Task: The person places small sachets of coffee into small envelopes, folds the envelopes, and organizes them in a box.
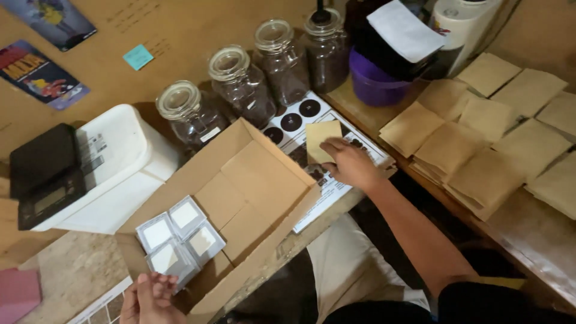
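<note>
Right hand (350,163) is out over the printed sheet of dark round stickers (300,123), fingers pinching the lower edge of one small kraft pouch (321,139) and holding it just above the sheet. Left hand (150,298) sits at the near edge of the open cardboard box (252,180), fingers curled loosely; can't tell if it grips anything.

Progress, judged from layout: four small window packets (178,236) already sit together in the box's near left corner, the rest of the box floor bare (so early going, I'd say). A big spread of empty kraft pouches (480,144) lies overlapped on the wooden table (528,234) to the right, well apart from the box, apparently unprocessed. Four glass jars (252,78) of dark contents stand lidded behind the box, a black scale (45,174) on a white tub (120,156) to the left.
</note>
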